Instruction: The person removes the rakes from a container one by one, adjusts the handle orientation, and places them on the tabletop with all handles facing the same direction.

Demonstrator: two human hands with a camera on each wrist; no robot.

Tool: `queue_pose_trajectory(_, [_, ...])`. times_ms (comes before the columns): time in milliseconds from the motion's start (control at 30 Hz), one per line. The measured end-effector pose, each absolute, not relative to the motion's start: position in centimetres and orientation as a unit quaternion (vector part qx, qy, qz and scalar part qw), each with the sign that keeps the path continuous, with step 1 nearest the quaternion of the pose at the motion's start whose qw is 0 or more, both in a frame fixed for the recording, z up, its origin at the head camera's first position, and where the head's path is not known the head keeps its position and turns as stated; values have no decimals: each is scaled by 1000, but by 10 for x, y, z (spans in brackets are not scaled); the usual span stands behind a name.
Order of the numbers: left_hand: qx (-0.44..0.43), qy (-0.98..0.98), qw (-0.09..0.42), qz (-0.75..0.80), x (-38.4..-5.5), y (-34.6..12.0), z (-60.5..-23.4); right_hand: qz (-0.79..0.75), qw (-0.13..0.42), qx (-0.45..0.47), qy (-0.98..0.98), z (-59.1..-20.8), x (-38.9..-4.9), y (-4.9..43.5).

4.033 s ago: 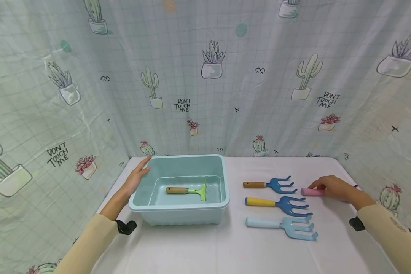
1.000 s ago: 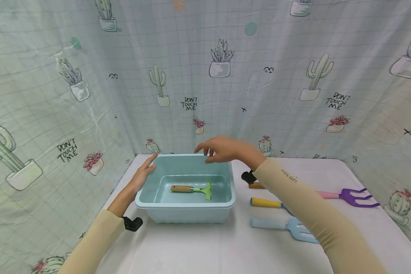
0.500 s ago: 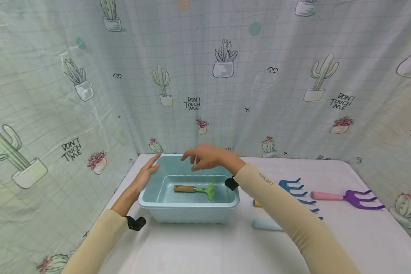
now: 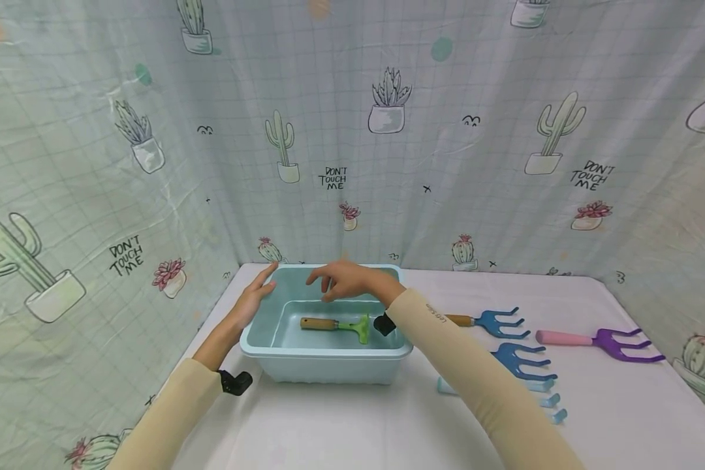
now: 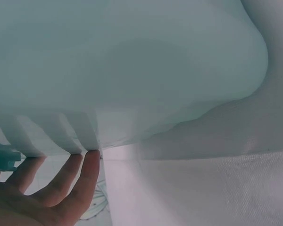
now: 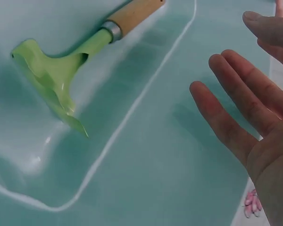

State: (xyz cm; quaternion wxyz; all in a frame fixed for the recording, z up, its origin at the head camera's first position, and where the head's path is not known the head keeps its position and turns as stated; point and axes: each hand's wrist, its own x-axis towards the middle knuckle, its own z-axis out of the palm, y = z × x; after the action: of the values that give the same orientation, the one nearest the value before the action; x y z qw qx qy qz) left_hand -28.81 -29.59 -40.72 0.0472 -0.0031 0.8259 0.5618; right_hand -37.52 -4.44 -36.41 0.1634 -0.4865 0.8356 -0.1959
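A pale blue plastic basin [image 4: 329, 353] stands on the white table. Lying on its floor is a small green hand hoe [image 4: 352, 326] with a wooden handle; its flared blade shows closely in the right wrist view. My left hand [image 4: 250, 303] holds the basin's left side, thumb over the rim. In the left wrist view its fingers [image 5: 87, 181] press against the outer wall. My right hand [image 4: 348, 281] hovers inside the back of the basin, above the hoe and apart from it, holding nothing. The right wrist view shows its fingers [image 6: 245, 101] spread and loosely extended.
Right of the basin lie a blue hand rake [image 4: 493, 322] with a wooden handle, another blue hand rake [image 4: 517, 360], and a light blue hand rake [image 4: 449, 386], partly behind my right sleeve [image 4: 476, 391]. Farther right is a purple hand rake [image 4: 611, 343] with a pink handle.
My right hand left the pink-handled rake and came left, then lowered into the basin area. The left hand stays at the basin's side. The view has shifted slightly.
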Motion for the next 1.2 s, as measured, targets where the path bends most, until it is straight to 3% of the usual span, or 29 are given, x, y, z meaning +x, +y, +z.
queue_pose_trajectory(267, [-9, 833, 47, 552, -288, -297, -406, -196, 204, -476, 832, -376, -379, -55])
queue_pose_trajectory(733, [-12, 835, 44, 549, -289, -297, -407, -174, 228, -467, 836, -391, -381, -71])
queue_pose_trajectory(1067, [-15, 831, 58, 553, -282, -292, -389, -212, 260, -441, 833, -397, -383, -71])
queue_pose_trajectory(1200, [-12, 835, 50, 548, -288, -295, -403, -214, 255, -428, 840, -400, -380, -70])
